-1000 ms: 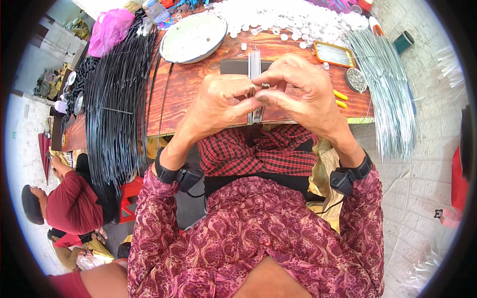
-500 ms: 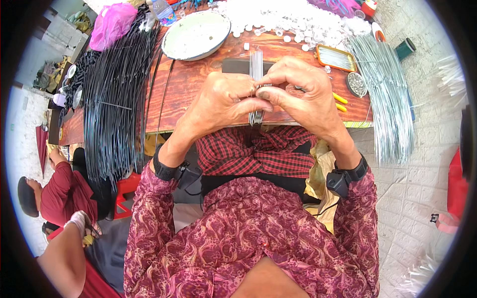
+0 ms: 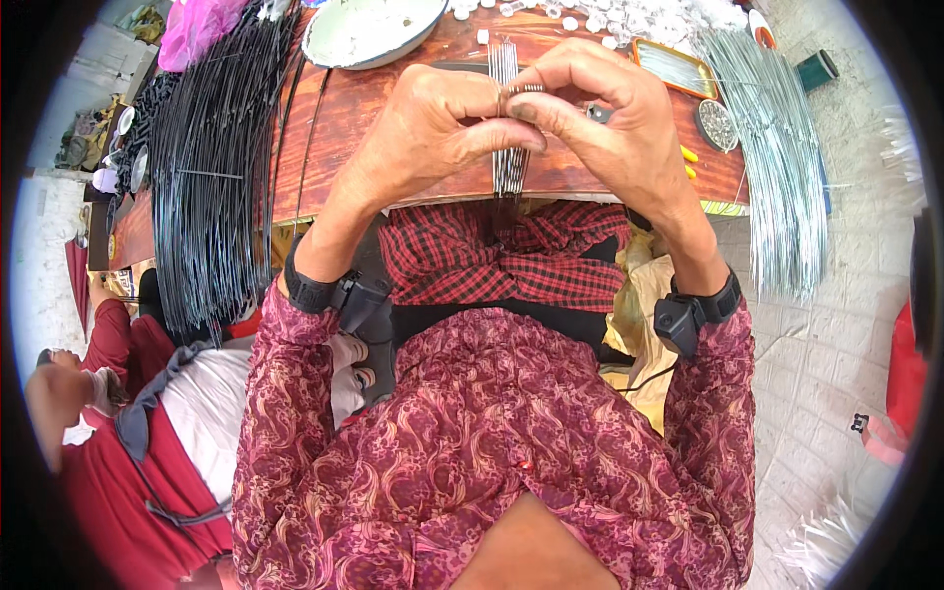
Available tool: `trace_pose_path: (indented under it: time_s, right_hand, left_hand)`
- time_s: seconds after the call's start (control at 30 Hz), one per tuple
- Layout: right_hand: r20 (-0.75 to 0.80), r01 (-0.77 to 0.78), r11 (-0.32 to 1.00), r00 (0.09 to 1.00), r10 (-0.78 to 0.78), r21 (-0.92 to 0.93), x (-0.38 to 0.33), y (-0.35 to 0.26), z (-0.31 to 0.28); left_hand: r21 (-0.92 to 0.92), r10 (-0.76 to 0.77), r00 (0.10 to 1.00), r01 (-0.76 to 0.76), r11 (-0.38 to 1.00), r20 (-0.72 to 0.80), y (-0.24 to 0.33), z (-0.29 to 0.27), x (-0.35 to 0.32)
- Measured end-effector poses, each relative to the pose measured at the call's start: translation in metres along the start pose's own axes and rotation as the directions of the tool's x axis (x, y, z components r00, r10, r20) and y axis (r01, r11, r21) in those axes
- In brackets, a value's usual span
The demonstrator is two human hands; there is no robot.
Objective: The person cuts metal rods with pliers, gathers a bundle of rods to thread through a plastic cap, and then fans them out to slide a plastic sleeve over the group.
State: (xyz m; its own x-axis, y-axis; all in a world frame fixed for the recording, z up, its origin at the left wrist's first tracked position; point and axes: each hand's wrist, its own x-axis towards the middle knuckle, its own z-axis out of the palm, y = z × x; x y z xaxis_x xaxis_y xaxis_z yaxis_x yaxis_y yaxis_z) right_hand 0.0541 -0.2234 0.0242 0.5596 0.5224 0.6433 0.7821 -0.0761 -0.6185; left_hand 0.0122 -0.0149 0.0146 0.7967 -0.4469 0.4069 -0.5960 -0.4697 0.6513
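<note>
2 hands pinch a small ridged piece, partly hidden, over thin metal rods.

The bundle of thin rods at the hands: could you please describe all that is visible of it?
The bundle of thin rods is a narrow row of straight, silvery pieces, metallic in look, lying roughly side by side; the nearer part looks darker. It runs lengthwise toward the near edge of the reddish wooden table. The left hand and right hand hide its middle; how firmly they grip it cannot be told.
</note>
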Motion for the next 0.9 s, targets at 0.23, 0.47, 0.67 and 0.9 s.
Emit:
trace_pose_path:
  time_s: [0.23, 0.47, 0.67, 0.9]
  right_hand:
    - [-0.035, 0.052, 0.998, 0.998, -0.053, -0.026, 0.001, 0.005, 0.002]
    - [0.032, -0.032, 0.997, 0.999, 0.034, -0.068, 0.005, -0.005, -0.001]
    - [0.016, 0.018, 0.998, 1.000, -0.019, 0.054, 0.009, -0.004, -0.003]
    - [0.013, 0.068, 0.996, 0.998, -0.068, 0.054, 0.008, -0.001, -0.004]
  left_hand:
    - [0.071, 0.007, 1.000, -0.006, 0.997, -0.017, 0.003, 0.001, -0.001]
    - [0.054, -0.001, 1.000, 0.001, 0.999, -0.007, -0.003, 0.007, -0.006]
    - [0.069, -0.057, 0.998, 0.058, 0.996, -0.015, 0.000, 0.011, -0.012]
    - [0.046, -0.004, 0.996, 0.008, 0.999, -0.089, -0.002, 0.015, -0.015]
